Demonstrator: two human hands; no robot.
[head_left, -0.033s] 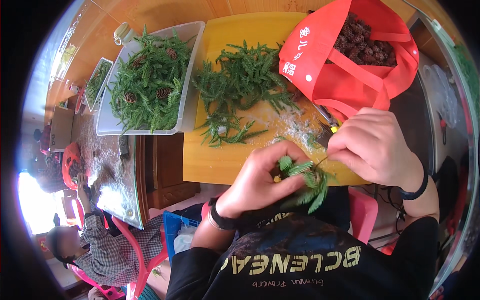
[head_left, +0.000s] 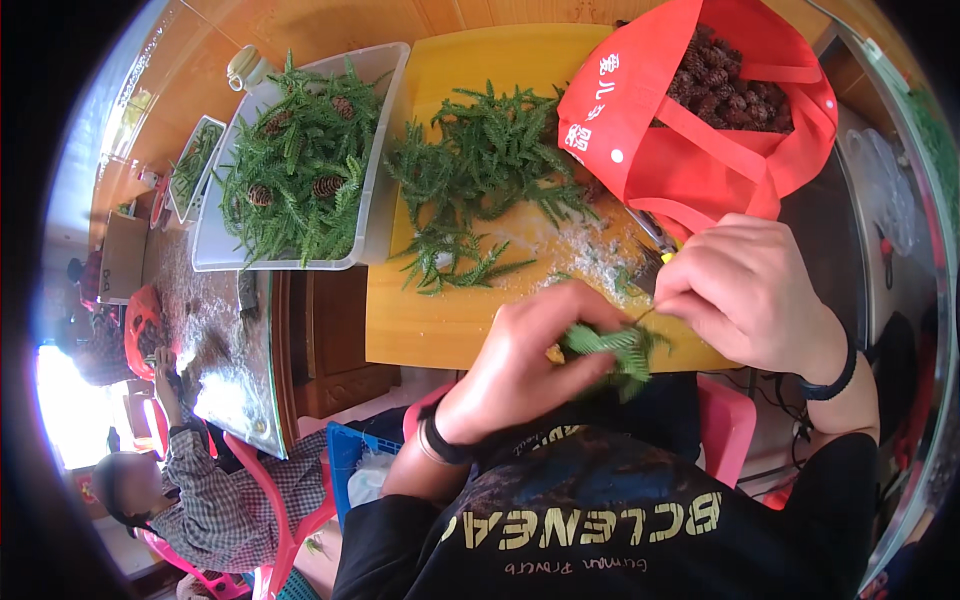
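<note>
Sprig gripped in left hand, right hand pinching stem; tabletop open along front-left edge.

Sprig: its needles are blurring, and the left hand is covering part of it.
Strand: it is looking too thin for telling wire from twig; the right hand is hiding its pinched end.
Red bag: its top is running out of view, its wall hiding the lower pine cones.
Tub: heaped greenery is hiding its floor.
Co-worker: sitting too far off for me to see what the hands are handling.
</note>
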